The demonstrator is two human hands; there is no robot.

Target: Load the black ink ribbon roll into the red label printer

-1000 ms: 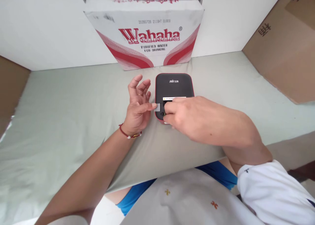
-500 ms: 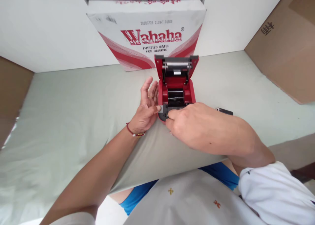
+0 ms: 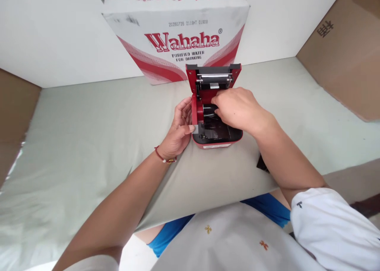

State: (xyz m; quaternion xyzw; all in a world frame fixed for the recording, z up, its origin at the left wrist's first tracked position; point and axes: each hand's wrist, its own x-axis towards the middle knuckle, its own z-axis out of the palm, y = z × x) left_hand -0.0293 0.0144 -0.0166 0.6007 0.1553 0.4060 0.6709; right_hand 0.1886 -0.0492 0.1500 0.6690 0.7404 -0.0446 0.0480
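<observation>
- The red and black device (image 3: 204,139) sits on the pale green cloth (image 3: 103,144), between the two hands and on the near side of the Wahaha box (image 3: 181,41).
- Its lid (image 3: 213,70) stands raised at the far edge, with a roller (image 3: 213,80) across the inside.
- The left hand (image 3: 179,130) is at the device's left side, thumb on a grey tab (image 3: 195,129) and fingers loosely curled; whether it clamps the device or only rests there, I cannot tell.
- The right hand (image 3: 237,108) reaches into the open device from the right, fingers bent together at the right part of a black roll (image 3: 208,110); I cannot tell whether they grip it.
- A dark object (image 3: 262,163), partly hidden by the right forearm, lies near and to the right of the device.
- A brown carton (image 3: 344,57) stands at the far right.
</observation>
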